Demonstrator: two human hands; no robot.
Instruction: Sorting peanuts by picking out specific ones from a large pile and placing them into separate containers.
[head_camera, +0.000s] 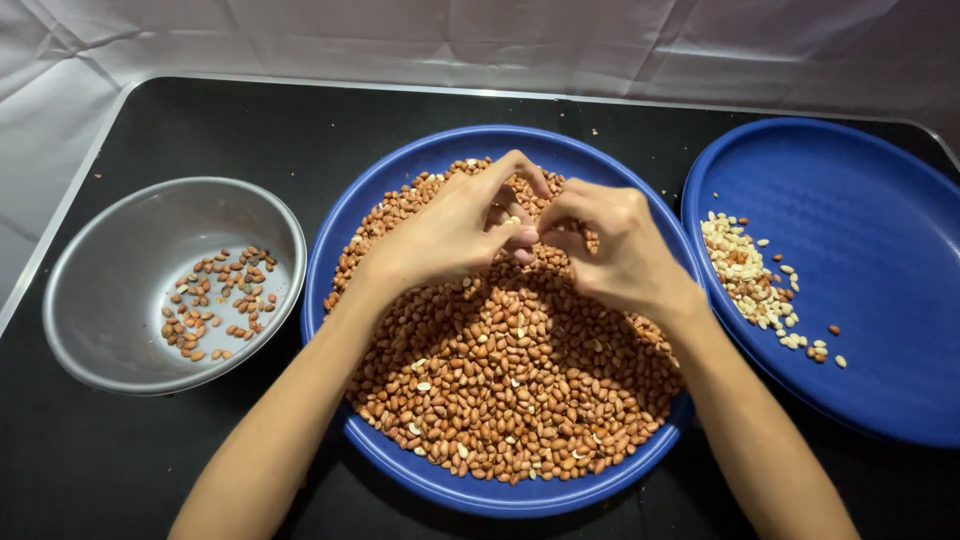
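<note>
A round blue tray (340, 230) in the middle holds a big heap of red-brown peanuts (520, 390). Both my hands hover over the far part of that heap, fingertips meeting. My left hand (450, 235) has its fingers curled and pinched together against those of my right hand (610, 250). What sits between the fingertips is hidden, though they seem to pinch a peanut. A second blue tray (860, 240) on the right carries a small pile of pale skinned peanuts (745, 275) near its left rim. On the left, a grey metal bowl (110, 290) contains a few brown peanuts (215, 300).
Everything rests on a black table (230, 130) with a metal edge. White cloth (480, 40) hangs behind the table and along its left side. A few stray crumbs lie on the table beyond the middle tray.
</note>
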